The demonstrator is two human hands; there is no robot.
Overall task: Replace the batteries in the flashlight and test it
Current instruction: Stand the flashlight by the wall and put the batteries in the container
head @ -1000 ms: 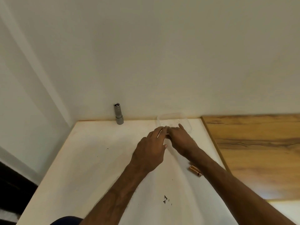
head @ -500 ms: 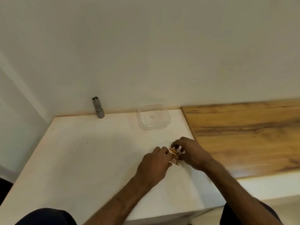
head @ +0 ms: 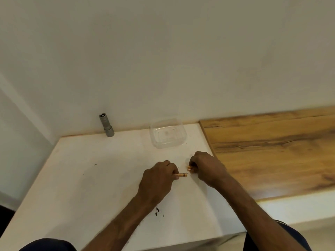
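Note:
A grey flashlight [head: 106,125] stands upright against the wall at the back of the white table [head: 90,178], far from both hands. My left hand [head: 157,180] pinches a copper-coloured battery [head: 181,175] that points right, just above the tabletop. My right hand [head: 206,167] is curled around another copper battery [head: 189,167]; only its end shows past the fingers. The two hands are a small gap apart.
A clear plastic container [head: 167,134] sits at the back of the table near the wall, beyond the hands. A wooden countertop [head: 272,145] adjoins the table on the right. Small dark specks [head: 157,211] lie on the table beside my left forearm.
Both hands came back from the container to the table's middle, gathered the batteries together, then drew apart, each now with a battery.

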